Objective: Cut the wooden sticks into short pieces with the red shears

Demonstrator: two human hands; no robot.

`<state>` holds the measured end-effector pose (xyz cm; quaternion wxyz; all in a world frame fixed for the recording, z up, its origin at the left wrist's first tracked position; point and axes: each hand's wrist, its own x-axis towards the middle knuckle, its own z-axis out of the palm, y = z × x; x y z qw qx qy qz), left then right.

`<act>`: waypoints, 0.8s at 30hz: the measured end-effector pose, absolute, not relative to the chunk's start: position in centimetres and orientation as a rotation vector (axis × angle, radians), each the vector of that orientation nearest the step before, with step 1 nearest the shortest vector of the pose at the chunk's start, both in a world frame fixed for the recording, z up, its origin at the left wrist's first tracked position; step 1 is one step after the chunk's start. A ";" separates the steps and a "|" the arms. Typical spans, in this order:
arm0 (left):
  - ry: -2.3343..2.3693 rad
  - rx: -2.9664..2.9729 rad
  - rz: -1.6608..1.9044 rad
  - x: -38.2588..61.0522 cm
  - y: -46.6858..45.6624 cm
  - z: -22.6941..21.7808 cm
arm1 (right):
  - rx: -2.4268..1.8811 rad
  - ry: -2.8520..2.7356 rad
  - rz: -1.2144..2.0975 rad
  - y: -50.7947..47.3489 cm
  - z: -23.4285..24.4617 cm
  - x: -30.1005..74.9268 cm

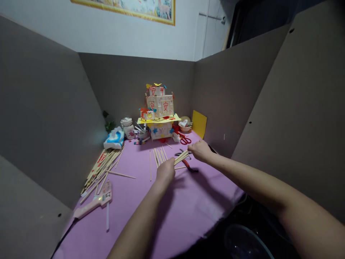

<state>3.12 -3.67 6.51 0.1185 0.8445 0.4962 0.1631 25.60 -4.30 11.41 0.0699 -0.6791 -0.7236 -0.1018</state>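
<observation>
Between my two hands a small bundle of wooden sticks (181,157) is held above the table, slanting up to the right. My left hand (165,171) is closed round its near end. The far end sits in the closed fingers of my right hand (199,149). More loose wooden sticks (159,154) lie in a rough row just beyond my left hand, partly hidden by it. Below the bundle rest pliers (190,166) with red and black handles, their jaws partly covered. Red-handled scissors (185,139) lie beyond my right hand.
A decorated paper-and-stick house (161,111) stands at the back. On the left are a glue gun (97,203), a pile of sticks (104,165), a tissue pack (114,139) and a jar (128,128). A bowl (185,127) and yellow card (199,124) sit back right. Grey partitions enclose the purple tabletop (185,212).
</observation>
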 end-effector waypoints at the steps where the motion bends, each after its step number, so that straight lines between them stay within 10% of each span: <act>1: 1.476 2.439 0.478 3.1 -3.6 6.2 | -2.128 -2.045 -0.231 -3.8 11.6 26.0; 15: 0.552 1.115 0.815 2.6 -5.5 2.3 | -1.401 -1.543 0.685 -13.9 8.0 25.1; 24: 0.648 1.071 0.823 3.4 -6.1 0.2 | -1.839 -1.616 1.258 -29.0 -0.6 28.5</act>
